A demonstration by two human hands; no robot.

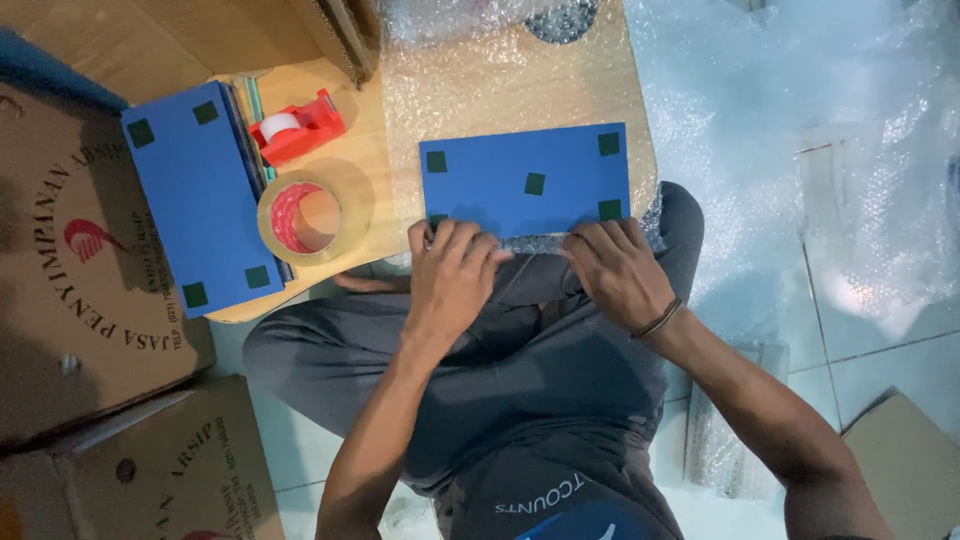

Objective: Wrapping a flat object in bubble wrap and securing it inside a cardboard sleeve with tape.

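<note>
A blue rectangular board (525, 178) with small dark green square pads lies on bubble wrap (470, 85) on a low wooden table (365, 195). My left hand (450, 275) and my right hand (615, 268) both pinch the bubble wrap's near edge along the board's front side, fingers curled over it. A second blue board (200, 195) with the same pads rests on a stack at the table's left.
A red tape dispenser (298, 125) and a roll of clear tape (303, 217) sit between the two boards. Brown cardboard boxes (80, 270) stand at the left. More bubble wrap (800, 130) covers the tiled floor at right. My crossed legs (520, 360) fill the foreground.
</note>
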